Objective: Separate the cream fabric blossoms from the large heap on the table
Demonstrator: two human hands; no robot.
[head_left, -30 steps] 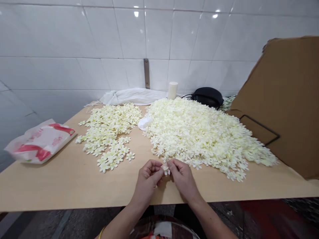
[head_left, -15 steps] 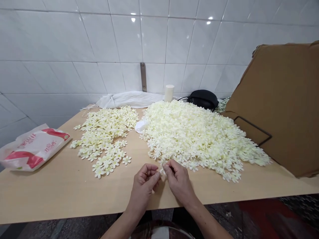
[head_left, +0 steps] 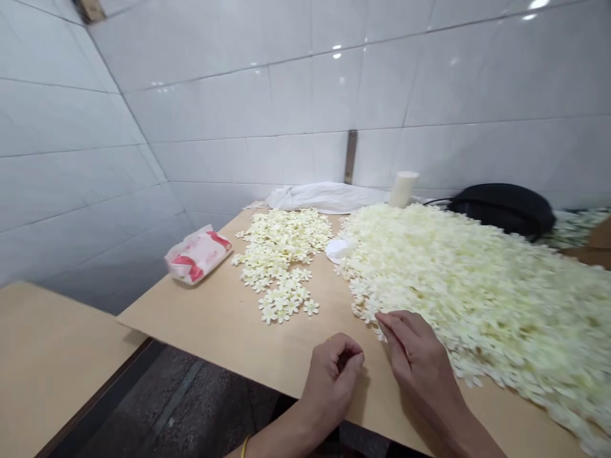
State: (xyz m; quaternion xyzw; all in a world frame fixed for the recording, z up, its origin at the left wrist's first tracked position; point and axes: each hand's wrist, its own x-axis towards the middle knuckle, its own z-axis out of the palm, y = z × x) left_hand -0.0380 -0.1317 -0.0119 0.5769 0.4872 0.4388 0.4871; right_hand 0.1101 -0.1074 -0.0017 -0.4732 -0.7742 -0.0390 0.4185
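My left hand (head_left: 334,378) is over the near part of the table, its thumb and index fingertip pressed together; anything between them is too small to see. To its right, my right hand (head_left: 417,356) reaches to the front left edge of a large heap of pale cream artificial flowers (head_left: 458,280). Its fingers are held together, with the tips at the flowers on that edge. Whether a flower is pinched there I cannot make out. A smaller, flatter spread of similar flowers (head_left: 286,238) lies left of the heap, and one single flower (head_left: 310,308) sits at its near right corner.
A red-and-white plastic packet (head_left: 199,256) lies at the table's left side. Behind the flowers are a white cloth (head_left: 329,196), a cream cylinder (head_left: 403,189) and a black case (head_left: 503,207). A white round piece (head_left: 337,250) lies between the piles. Another tabletop (head_left: 62,362) stands at left.
The view has swung left, bringing the wall corner and second tabletop in. My hands, close together before, are now apart, the right one at the heap's edge.
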